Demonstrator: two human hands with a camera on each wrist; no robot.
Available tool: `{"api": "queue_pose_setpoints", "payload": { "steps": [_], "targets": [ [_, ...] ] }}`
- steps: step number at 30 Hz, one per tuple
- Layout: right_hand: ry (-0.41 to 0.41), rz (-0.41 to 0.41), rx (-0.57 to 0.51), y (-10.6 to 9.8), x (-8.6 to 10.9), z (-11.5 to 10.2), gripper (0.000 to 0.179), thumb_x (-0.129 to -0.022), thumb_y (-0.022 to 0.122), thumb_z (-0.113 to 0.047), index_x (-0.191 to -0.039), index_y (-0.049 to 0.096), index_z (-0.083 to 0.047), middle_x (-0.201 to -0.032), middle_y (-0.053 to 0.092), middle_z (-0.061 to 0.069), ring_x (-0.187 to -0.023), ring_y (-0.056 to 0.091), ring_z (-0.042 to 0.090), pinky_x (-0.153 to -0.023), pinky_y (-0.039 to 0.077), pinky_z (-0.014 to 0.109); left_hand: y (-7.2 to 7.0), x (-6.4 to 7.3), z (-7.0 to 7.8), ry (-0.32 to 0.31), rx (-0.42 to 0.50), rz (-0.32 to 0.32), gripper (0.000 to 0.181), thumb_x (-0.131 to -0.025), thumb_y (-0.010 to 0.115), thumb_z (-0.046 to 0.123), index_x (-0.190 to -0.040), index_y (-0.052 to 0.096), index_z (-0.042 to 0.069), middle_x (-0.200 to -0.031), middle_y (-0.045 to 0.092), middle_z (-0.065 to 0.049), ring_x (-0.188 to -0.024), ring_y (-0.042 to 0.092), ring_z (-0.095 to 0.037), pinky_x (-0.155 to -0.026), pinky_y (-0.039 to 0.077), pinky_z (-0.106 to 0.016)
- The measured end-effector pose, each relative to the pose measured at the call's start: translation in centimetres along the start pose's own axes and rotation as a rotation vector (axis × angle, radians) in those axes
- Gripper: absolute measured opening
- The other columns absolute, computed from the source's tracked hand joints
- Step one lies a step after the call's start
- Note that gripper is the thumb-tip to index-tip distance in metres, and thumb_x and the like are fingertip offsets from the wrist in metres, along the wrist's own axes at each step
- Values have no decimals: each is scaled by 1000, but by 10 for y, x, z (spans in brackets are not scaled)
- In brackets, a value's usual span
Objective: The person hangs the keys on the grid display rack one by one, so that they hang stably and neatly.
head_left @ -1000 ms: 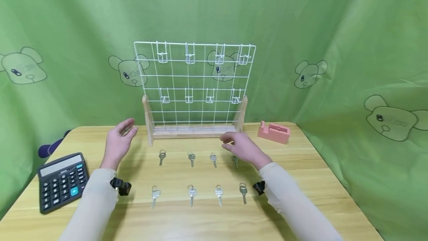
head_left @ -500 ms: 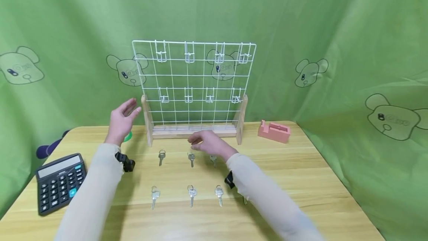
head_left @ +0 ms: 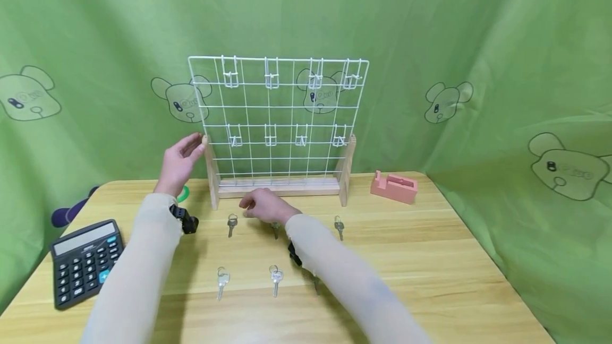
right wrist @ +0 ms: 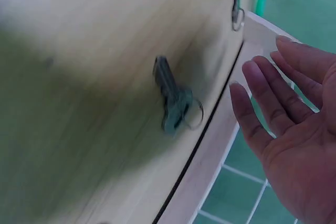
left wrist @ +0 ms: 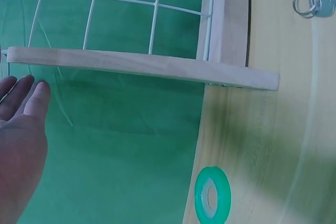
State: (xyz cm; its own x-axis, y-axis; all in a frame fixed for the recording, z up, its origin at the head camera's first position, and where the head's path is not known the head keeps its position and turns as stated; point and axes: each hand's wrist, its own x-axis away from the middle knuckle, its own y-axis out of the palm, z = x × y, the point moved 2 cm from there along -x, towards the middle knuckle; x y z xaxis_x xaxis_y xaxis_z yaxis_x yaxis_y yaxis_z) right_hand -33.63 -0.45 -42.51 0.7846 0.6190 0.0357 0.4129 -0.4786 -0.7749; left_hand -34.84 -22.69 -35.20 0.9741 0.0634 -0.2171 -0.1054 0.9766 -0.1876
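Note:
A white wire grid rack (head_left: 282,106) with several wire hooks stands in wooden supports at the back of the table. My left hand (head_left: 179,166) is up beside its left wooden post (head_left: 212,174), fingers loosely bent; whether the fingertips touch it I cannot tell. Low over the back row of keys, my right hand (head_left: 268,206) hovers with relaxed fingers and holds nothing. Just left of it lies a key with a ring (head_left: 232,225). Another key (right wrist: 176,100) shows below the palm in the right wrist view. My right forearm hides some keys of both rows.
A black calculator (head_left: 86,267) lies at the left. The pink tape dispenser (head_left: 394,189) stands at the back right. Near the left post is a green tape roll (left wrist: 224,195). Two front keys, a left one (head_left: 223,283) and a middle one (head_left: 276,280), show uncovered.
My right hand has swept left along the back row of keys, uncovering the rightmost back key. My left hand has risen and moved right to the rack's left post.

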Motion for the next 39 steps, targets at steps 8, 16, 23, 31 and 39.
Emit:
{"api": "queue_pose_setpoints", "payload": {
  "steps": [8,16,23,31,39],
  "targets": [
    [-48,-13,160,14,-24,-8,22,-90,71,-7,-112,71,-4,-101,71,1,-92,63,10,-86,49,16,5,-4,4,-2,8,32,53,-100,58,25,-147,42,8,-149,45,-11,-133,44,-22,-110,37,-28],
    [-37,-26,264,24,-37,-13,10,-91,69,-9,-100,73,-10,-92,68,-3,-90,59,10,-85,49,18,8,-8,1,-16,5,51,52,-100,59,24,-146,44,5,-146,47,-13,-131,47,-24,-109,39,-30],
    [-23,-26,318,28,-41,-13,13,-89,66,-2,-86,69,-14,-84,63,-6,-82,56,9,-76,48,17,12,-9,1,-31,14,80,48,-100,59,23,-144,46,6,-144,50,-13,-129,49,-24,-109,40,-31],
    [-9,-33,352,28,-38,-11,20,-87,64,-1,-73,61,-15,-75,60,-4,-72,52,9,-62,44,17,13,-8,-1,-46,32,92,47,-100,59,23,-143,48,6,-142,50,-14,-128,49,-25,-109,40,-33],
    [-33,-53,273,23,-31,-10,17,-86,64,0,-78,60,-14,-77,57,-4,-72,52,9,-62,44,16,12,-8,-5,-72,24,86,47,-100,58,22,-143,47,5,-143,50,-14,-128,49,-26,-109,40,-34]
  ]
}}
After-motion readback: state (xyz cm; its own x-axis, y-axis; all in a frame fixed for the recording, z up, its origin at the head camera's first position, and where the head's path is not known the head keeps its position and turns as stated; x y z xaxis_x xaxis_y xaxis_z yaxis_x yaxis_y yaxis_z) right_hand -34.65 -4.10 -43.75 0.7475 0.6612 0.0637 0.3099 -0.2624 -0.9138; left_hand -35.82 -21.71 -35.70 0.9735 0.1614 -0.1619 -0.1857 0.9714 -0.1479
